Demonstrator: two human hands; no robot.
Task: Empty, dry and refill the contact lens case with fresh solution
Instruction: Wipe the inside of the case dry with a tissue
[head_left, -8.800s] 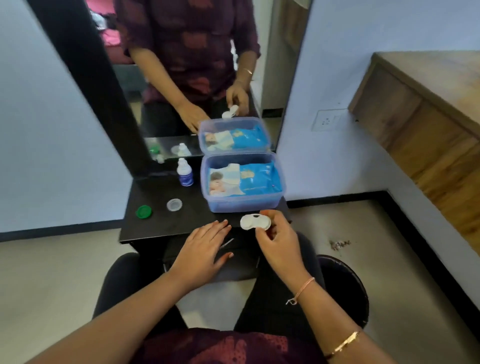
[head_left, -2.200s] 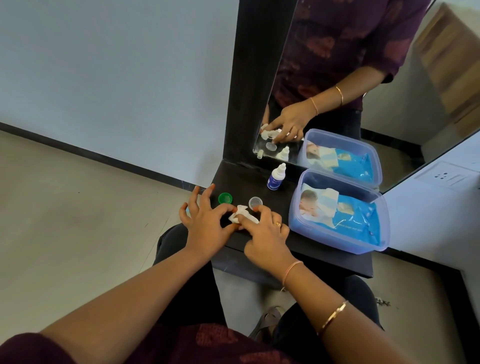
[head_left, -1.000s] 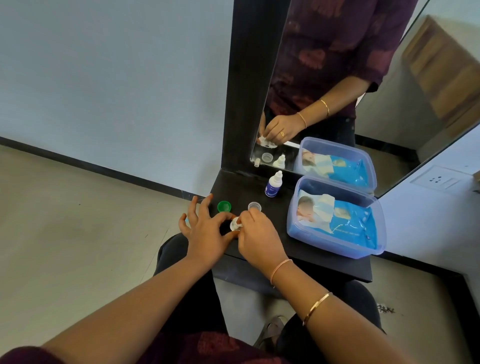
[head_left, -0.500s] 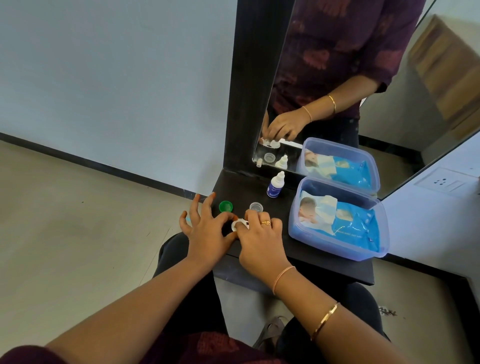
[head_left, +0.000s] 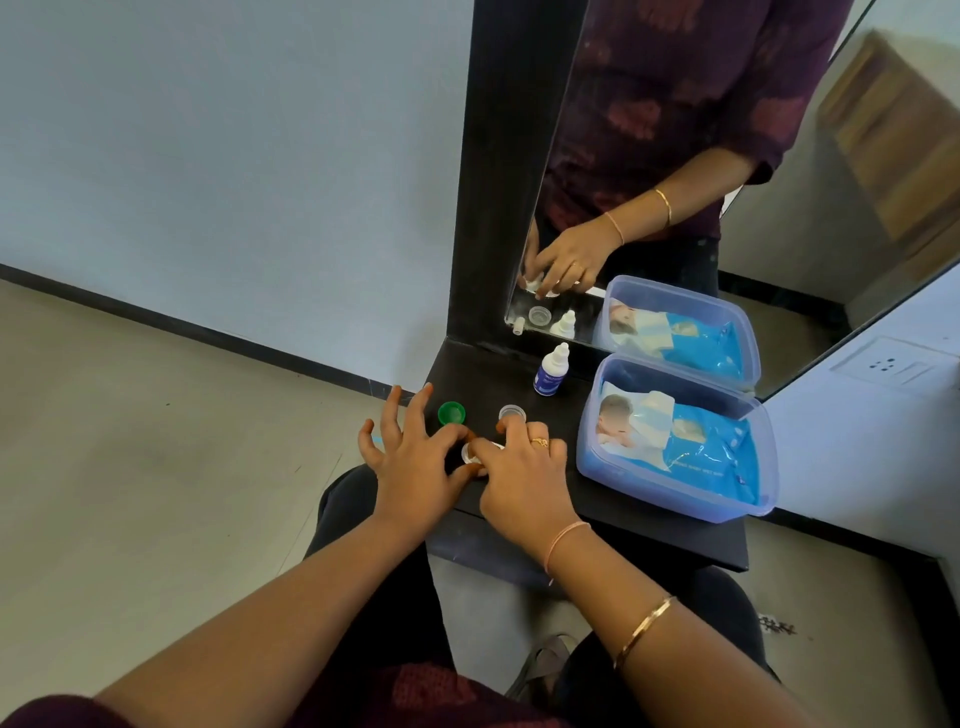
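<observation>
The white contact lens case (head_left: 474, 451) lies on the small black table (head_left: 649, 525), mostly covered by my fingers. My left hand (head_left: 415, 457) pinches its left end between thumb and forefinger, the other fingers spread. My right hand (head_left: 524, 478) presses down on the rest of the case; whether a tissue lies under it is hidden. Just beyond my fingers rest a green cap (head_left: 451, 413) and a clear cap (head_left: 512, 413). A small solution bottle (head_left: 550, 370) with a blue label stands upright near the mirror.
A translucent blue plastic box (head_left: 670, 483) holding a blue wet-wipes pack fills the table's right side. A black-framed mirror (head_left: 498, 171) rises at the table's back. My knees sit under the front edge; beige floor lies to the left.
My right hand has flattened over the case, covering more of it than a second ago. The left hand keeps its pinch. Caps, bottle and box have stayed in place.
</observation>
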